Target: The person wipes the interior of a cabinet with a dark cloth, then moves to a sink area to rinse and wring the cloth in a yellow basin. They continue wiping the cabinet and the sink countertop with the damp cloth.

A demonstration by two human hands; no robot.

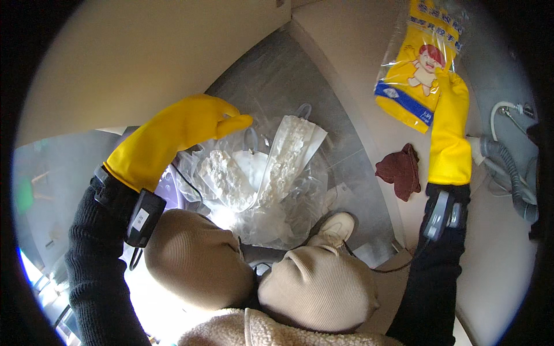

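Both my hands wear long yellow rubber gloves. My right hand (450,93) grips a clear plastic packet of yellow rubber gloves (407,93), which bears a cartoon child and printed writing, at the upper right. My left hand (216,121) is raised at the left, thumb and fingers apart, with nothing seen in it. Below and beside it, on the floor between cabinet panels, a clear plastic bag (303,207) lies around white crumbly-surfaced pieces (283,160). A dark red cloth (402,171) lies on the pale ledge, left of my right forearm.
A grey corrugated drain hose (513,181) and a white hose (495,114) run at the right. A purple basin (169,190) shows partly under my left forearm. Pale panels (143,56) flank the dark tiled floor (277,73). My knees and a white shoe (337,227) are close below.
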